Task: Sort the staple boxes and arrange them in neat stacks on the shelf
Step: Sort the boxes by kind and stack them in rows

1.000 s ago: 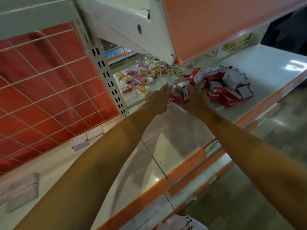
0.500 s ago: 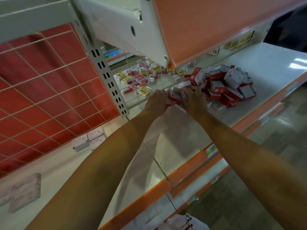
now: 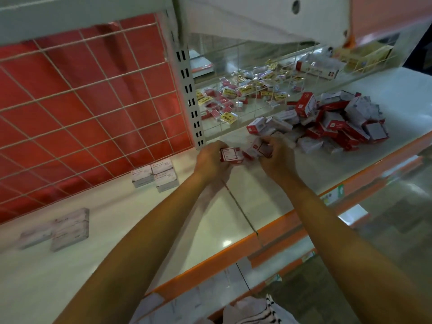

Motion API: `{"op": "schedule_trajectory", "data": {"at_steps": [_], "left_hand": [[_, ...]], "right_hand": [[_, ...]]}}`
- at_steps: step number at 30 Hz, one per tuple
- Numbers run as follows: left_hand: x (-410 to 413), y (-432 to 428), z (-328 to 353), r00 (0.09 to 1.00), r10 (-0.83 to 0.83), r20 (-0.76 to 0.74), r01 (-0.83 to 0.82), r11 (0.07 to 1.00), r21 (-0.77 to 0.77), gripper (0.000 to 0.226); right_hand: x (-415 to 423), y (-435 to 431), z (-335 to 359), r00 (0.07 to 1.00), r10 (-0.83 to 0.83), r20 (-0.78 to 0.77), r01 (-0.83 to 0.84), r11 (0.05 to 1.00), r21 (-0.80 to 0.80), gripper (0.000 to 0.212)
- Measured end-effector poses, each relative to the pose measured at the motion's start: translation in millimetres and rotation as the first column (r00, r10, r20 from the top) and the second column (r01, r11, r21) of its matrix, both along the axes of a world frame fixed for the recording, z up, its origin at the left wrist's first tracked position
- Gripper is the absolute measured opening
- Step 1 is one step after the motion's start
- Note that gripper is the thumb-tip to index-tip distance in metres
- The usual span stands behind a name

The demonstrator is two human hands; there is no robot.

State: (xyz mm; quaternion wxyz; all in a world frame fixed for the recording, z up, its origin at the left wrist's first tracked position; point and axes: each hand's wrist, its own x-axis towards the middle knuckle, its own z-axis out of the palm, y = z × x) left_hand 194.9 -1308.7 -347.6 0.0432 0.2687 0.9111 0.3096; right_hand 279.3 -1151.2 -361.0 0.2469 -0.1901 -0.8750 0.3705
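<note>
Our left hand [image 3: 210,161] grips a red-and-white staple box [image 3: 231,155] and our right hand [image 3: 279,160] pinches a second box [image 3: 261,148], fingers [image 3: 277,141] curled, the two boxes touching just above the shelf [image 3: 131,230]. A loose pinch could drop one — the orange front edge [image 3: 198,275] lies near, with a fall beyond it. Our right hand sits just beside the loose heap [image 3: 339,122] and might knock it. Leftward, bare shelf runs to the small stacks [image 3: 154,175]; the wire grid [image 3: 93,108] closes the back, and the upper shelf [image 3: 257,17] hangs low.
</note>
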Motion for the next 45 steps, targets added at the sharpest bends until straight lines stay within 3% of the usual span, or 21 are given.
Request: {"op": "schedule_trajectory", "data": {"at_steps": [7, 21, 35, 45], "left_hand": [[19, -74, 7, 0.987, 0.124, 0.098, -0.136, 0.982, 0.128, 0.04], [51, -252, 25, 0.952, 0.266, 0.154, -0.291, 0.942, 0.169, 0.045], [61, -405, 22, 0.937, 0.312, 0.159, -0.34, 0.92, 0.195, 0.044], [70, -453, 17, 0.915, 0.343, 0.213, -0.386, 0.898, 0.212, 0.05]], "right_hand": [[2, -67, 6, 0.989, 0.145, -0.016, -0.146, 0.987, -0.063, 0.042], [-2, -219, 24, 0.935, 0.352, -0.045, -0.355, 0.931, -0.089, 0.05], [5, -368, 20, 0.913, 0.406, 0.043, -0.397, 0.907, -0.14, 0.046], [5, -420, 23, 0.916, 0.399, 0.038, -0.391, 0.911, -0.13, 0.043]]}}
